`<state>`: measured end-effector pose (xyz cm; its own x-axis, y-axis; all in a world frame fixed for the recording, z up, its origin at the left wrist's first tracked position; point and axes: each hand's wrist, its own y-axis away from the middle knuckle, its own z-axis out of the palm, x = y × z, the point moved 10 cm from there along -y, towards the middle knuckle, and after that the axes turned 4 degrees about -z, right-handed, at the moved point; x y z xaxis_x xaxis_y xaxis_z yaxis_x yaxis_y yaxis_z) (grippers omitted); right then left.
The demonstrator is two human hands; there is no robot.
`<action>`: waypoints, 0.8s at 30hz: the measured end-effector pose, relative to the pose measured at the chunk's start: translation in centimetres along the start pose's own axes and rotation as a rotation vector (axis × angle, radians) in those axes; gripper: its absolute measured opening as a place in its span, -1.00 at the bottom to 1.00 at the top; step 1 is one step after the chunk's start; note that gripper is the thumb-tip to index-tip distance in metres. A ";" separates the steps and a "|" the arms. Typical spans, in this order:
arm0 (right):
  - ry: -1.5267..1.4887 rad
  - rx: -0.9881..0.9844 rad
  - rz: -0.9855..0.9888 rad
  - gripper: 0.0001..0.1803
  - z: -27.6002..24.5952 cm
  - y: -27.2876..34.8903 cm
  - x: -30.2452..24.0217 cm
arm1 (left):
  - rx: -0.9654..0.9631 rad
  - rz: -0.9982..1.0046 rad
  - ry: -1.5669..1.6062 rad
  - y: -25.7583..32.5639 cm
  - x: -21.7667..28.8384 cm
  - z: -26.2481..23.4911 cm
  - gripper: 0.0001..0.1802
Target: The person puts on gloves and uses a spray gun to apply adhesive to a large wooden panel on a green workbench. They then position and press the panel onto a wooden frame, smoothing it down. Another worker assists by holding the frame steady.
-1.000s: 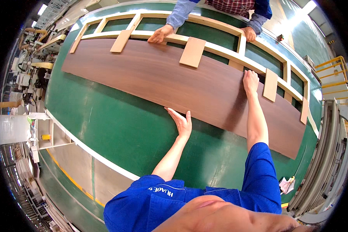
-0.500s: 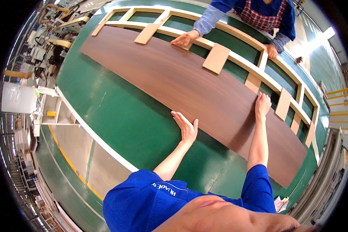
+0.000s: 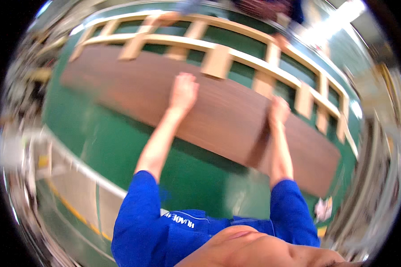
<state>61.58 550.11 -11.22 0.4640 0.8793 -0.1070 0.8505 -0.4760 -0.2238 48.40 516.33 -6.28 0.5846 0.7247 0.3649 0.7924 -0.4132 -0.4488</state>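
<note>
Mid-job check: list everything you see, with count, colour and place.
Worktop: 1, green, centre
Panel: 1, dark brown, over worktop
Frame: 1, pale wood, beyond panel
Slats: several, light tan, along frame's near rail
Paper: crumpled, count unclear, whitish, lower right
Yellow item: 1, left edge, blurred
Background equipment: count unclear, mostly grey, both sides, blurred
Co-worker: 1, blue and dark red clothing, far side
Sleeves: 2, blue, lower centre
Left hand: 1, bare, over panel
Right hand: 1, bare, panel's far edge
</note>
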 end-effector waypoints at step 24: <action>-0.129 0.304 -0.083 -0.76 -0.1 -0.5 0.1 | -0.322 -0.052 -0.136 -7.4 -2.1 7.6 -0.23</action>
<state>61.20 550.41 -11.06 0.3447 0.9185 -0.1939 0.7620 -0.3944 -0.5136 39.97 522.12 -9.94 0.5303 0.8074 0.2584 0.8477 -0.5106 -0.1440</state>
